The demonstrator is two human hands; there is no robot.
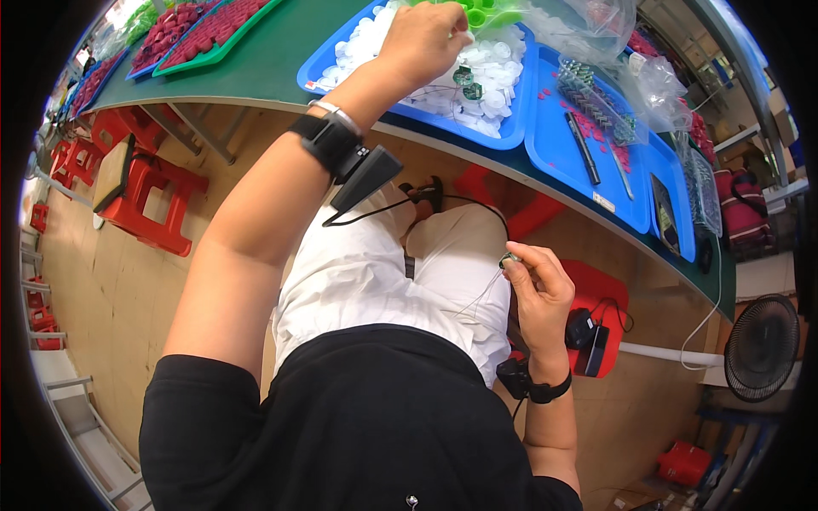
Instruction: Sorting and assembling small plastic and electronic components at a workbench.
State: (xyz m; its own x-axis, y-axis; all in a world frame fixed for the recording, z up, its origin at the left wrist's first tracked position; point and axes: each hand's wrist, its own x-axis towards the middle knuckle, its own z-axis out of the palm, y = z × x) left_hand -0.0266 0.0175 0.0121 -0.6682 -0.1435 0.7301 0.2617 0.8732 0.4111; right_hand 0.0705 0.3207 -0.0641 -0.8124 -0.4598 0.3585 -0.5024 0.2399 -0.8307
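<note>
My left hand (423, 44) reaches over a blue tray (515, 128) heaped with small white translucent plastic pieces (486, 68). Its fingertips are pinched together, with a bit of white plastic showing between them. Just beside that hand, small round green circuit boards (473, 90) with thin wires lie on the white pieces. Bright green plastic cups (481, 15) sit at the tray's far side. Lower down, above my right thigh, my right hand (545, 289) pinches a small round circuit board (509, 259) between thumb and fingers. Thin wires trail from it toward my lap.
Right of the first tray, another blue tray (545, 152) holds a black marker (583, 148), pink pieces and a clear box of metal parts (601, 98). A phone (663, 211) lies farther right. Red stools (149, 200) and a black fan (761, 347) stand around the green table (268, 64).
</note>
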